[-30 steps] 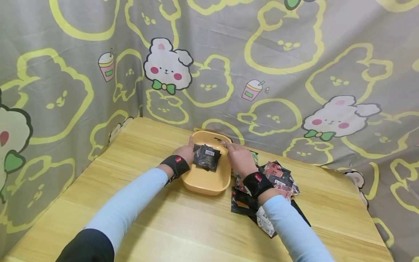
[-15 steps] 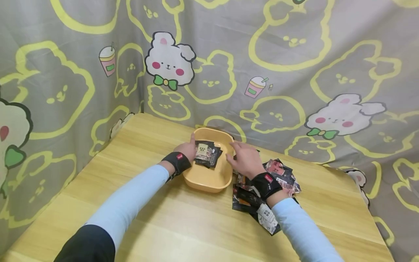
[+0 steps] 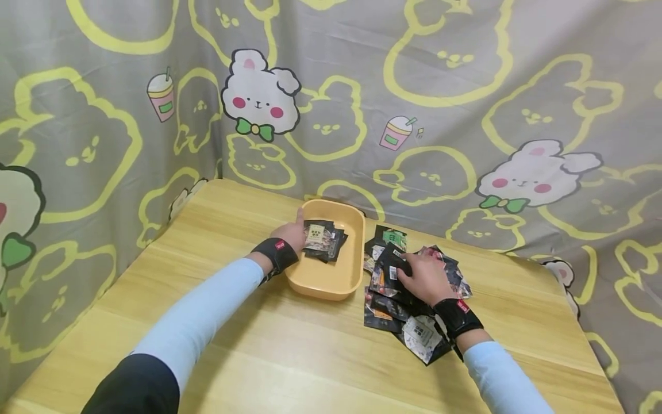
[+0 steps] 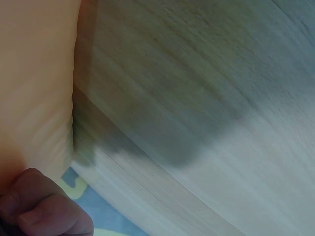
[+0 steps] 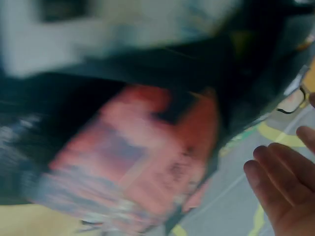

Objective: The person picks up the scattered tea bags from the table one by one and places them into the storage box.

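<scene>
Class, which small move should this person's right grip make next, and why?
Probably the right grip should pinch one black packet: it hovers right over the loose pile, while the left grip holds the orange tub, where similar packets already lie.

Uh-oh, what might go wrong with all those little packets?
Two things, maybe. The pile is messy and its packets overlap, so the right hand at it might pick up two at once or nudge others away. Also, the stack inside the bin isn't lined up neatly, so it could slide apart if the left hand at the bin's edge tips it.
</scene>
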### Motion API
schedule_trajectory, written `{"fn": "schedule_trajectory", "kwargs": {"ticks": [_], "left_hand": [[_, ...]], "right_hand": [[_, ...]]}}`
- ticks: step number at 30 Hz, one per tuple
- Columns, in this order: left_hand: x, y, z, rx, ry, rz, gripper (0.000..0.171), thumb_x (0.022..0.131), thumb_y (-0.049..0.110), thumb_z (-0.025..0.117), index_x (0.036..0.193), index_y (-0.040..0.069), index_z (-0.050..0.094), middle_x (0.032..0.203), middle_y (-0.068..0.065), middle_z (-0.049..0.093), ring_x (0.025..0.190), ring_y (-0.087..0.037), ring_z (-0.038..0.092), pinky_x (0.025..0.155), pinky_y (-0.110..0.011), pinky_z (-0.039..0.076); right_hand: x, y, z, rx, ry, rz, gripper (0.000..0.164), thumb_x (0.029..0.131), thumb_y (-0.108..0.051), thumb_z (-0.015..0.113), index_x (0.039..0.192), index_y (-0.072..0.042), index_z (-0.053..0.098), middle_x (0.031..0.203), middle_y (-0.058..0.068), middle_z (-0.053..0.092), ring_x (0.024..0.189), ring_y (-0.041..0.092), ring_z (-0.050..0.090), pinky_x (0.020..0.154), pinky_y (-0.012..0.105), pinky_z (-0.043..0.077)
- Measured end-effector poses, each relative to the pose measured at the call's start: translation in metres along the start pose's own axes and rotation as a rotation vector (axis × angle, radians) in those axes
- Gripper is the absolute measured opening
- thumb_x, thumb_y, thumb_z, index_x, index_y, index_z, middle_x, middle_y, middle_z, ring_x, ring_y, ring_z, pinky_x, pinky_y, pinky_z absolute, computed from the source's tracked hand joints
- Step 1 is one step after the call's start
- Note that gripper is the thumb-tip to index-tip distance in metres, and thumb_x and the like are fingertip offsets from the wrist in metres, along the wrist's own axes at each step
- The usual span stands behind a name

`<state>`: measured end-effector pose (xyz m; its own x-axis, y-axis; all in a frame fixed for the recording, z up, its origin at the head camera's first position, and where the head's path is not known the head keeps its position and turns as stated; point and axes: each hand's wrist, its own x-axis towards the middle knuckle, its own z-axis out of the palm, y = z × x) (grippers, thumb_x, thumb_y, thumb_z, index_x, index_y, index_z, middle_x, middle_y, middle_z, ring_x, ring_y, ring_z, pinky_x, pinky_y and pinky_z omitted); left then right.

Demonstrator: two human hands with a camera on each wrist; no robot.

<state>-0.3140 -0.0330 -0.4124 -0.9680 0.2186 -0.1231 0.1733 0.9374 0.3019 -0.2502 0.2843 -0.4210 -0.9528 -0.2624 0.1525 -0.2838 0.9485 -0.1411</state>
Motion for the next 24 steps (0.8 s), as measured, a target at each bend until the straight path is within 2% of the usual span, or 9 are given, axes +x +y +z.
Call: {"fn": "schedule_trajectory", "kwargs": {"ticks": [4, 8, 9, 12, 14, 16, 19, 22, 24], "left_hand": [[-0.001, -0.001, 0.001, -0.007, -0.014, -0.021, 0.071, 0.097, 0.015, 0.041, 0.149, 0.001, -0.004, 0.072, -0.009, 0.063, 0.059, -0.02, 0.059, 0.053, -0.031, 0.045], [0.002, -0.003, 0.003, -0.006, -0.014, -0.031, 0.069, 0.097, 0.016, 0.04, 0.15, 0.001, -0.003, 0.073, -0.01, 0.064, 0.06, -0.021, 0.06, 0.054, -0.032, 0.046], [0.002, -0.003, 0.004, -0.004, -0.01, -0.027, 0.069, 0.097, 0.016, 0.04, 0.15, 0.001, -0.002, 0.072, -0.01, 0.063, 0.059, -0.021, 0.06, 0.054, -0.032, 0.045], [0.005, -0.005, 0.006, -0.002, 0.009, -0.008, 0.069, 0.097, 0.017, 0.04, 0.149, 0.0, -0.001, 0.067, -0.008, 0.061, 0.055, -0.02, 0.058, 0.05, -0.03, 0.043], [0.006, -0.005, 0.007, 0.0, 0.021, -0.001, 0.068, 0.098, 0.018, 0.041, 0.149, -0.001, 0.0, 0.065, -0.007, 0.06, 0.054, -0.02, 0.057, 0.049, -0.03, 0.042], [0.006, -0.005, 0.006, -0.002, 0.028, 0.003, 0.068, 0.098, 0.018, 0.041, 0.149, -0.001, 0.001, 0.065, -0.007, 0.06, 0.054, -0.02, 0.058, 0.049, -0.03, 0.043], [0.004, -0.002, 0.004, 0.012, 0.025, -0.003, 0.068, 0.098, 0.019, 0.042, 0.149, -0.001, 0.001, 0.07, -0.009, 0.063, 0.058, -0.021, 0.059, 0.053, -0.031, 0.045], [0.003, 0.0, 0.003, 0.019, 0.021, -0.007, 0.069, 0.098, 0.019, 0.042, 0.15, 0.0, 0.0, 0.075, -0.011, 0.065, 0.062, -0.022, 0.061, 0.056, -0.033, 0.047], [0.004, 0.0, 0.005, 0.025, 0.02, -0.006, 0.069, 0.098, 0.019, 0.042, 0.15, 0.0, 0.001, 0.076, -0.011, 0.065, 0.063, -0.022, 0.061, 0.057, -0.033, 0.048]], "right_hand": [[-0.008, 0.006, 0.009, 0.049, -0.048, -0.01, 0.036, 0.088, -0.024, 0.06, 0.119, -0.005, 0.062, 0.111, 0.017, 0.066, 0.095, 0.031, 0.063, 0.077, 0.048, 0.05], [-0.011, 0.01, 0.014, 0.09, -0.109, -0.025, 0.034, 0.089, -0.018, 0.057, 0.12, -0.005, 0.062, 0.112, 0.015, 0.065, 0.078, 0.023, 0.06, 0.07, 0.04, 0.047], [-0.012, 0.011, 0.013, 0.095, -0.127, -0.031, 0.035, 0.088, -0.017, 0.057, 0.121, -0.005, 0.061, 0.114, 0.015, 0.064, 0.08, 0.023, 0.06, 0.07, 0.039, 0.047], [-0.013, 0.013, 0.01, 0.125, -0.197, -0.058, 0.045, 0.084, -0.013, 0.057, 0.128, -0.004, 0.056, 0.123, 0.017, 0.059, 0.092, 0.029, 0.061, 0.076, 0.042, 0.047], [-0.014, 0.014, 0.008, 0.131, -0.235, -0.084, 0.054, 0.081, -0.012, 0.059, 0.133, -0.004, 0.051, 0.13, 0.02, 0.054, 0.112, 0.035, 0.056, 0.087, 0.048, 0.047], [-0.015, 0.016, 0.007, 0.13, -0.254, -0.107, 0.059, 0.08, -0.011, 0.061, 0.136, -0.004, 0.047, 0.133, 0.021, 0.052, 0.12, 0.038, 0.05, 0.091, 0.049, 0.045], [-0.015, 0.017, 0.011, 0.106, -0.218, -0.133, 0.06, 0.079, -0.006, 0.06, 0.137, -0.001, 0.045, 0.13, 0.022, 0.053, 0.115, 0.035, 0.054, 0.086, 0.046, 0.047], [-0.017, 0.017, 0.016, 0.059, -0.137, -0.135, 0.055, 0.08, -0.003, 0.058, 0.134, 0.001, 0.047, 0.121, 0.022, 0.058, 0.105, 0.033, 0.059, 0.082, 0.046, 0.049], [-0.018, 0.016, 0.02, 0.023, -0.079, -0.13, 0.049, 0.083, -0.004, 0.059, 0.131, 0.001, 0.05, 0.116, 0.022, 0.061, 0.104, 0.035, 0.06, 0.085, 0.047, 0.049]]}}
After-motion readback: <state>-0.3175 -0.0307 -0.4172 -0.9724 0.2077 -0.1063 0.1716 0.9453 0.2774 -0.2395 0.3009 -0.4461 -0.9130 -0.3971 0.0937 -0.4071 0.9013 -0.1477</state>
